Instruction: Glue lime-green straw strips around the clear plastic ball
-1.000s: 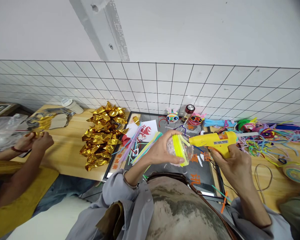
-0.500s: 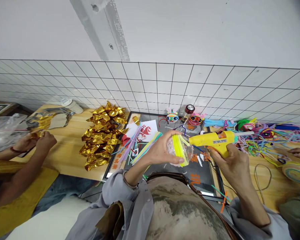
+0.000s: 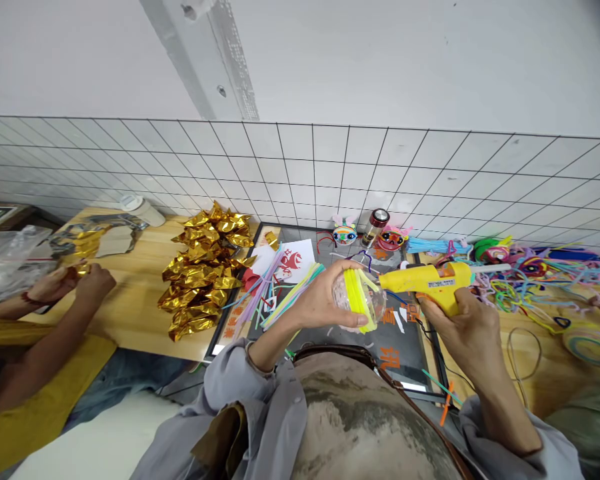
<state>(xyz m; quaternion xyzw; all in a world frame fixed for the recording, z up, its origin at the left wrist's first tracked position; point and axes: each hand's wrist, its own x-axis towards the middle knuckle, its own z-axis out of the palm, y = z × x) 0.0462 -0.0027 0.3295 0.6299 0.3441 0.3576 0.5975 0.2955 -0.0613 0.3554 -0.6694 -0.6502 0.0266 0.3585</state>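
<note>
Wooden table (image 3: pixel 135 287) against gridded white wall (image 3: pixel 330 175), left grip (image 3: pixel 320 301) around clear ball (image 3: pixel 359 300), right grip (image 3: pixel 469 328) around glue gun (image 3: pixel 433 281)

glue gun (image 3: pixel 443 285): yellow; ball (image 3: pixel 359 299): clear, yellow-banded; foil pieces (image 3: pixel 205 267): gold; wall (image 3: pixel 330 177): white, black-gridded

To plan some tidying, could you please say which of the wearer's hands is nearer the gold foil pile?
Left. The left hand, holding the clear round object, is to the right of the gold foil pile; the right hand, holding the glue gun, is farther right.
</note>
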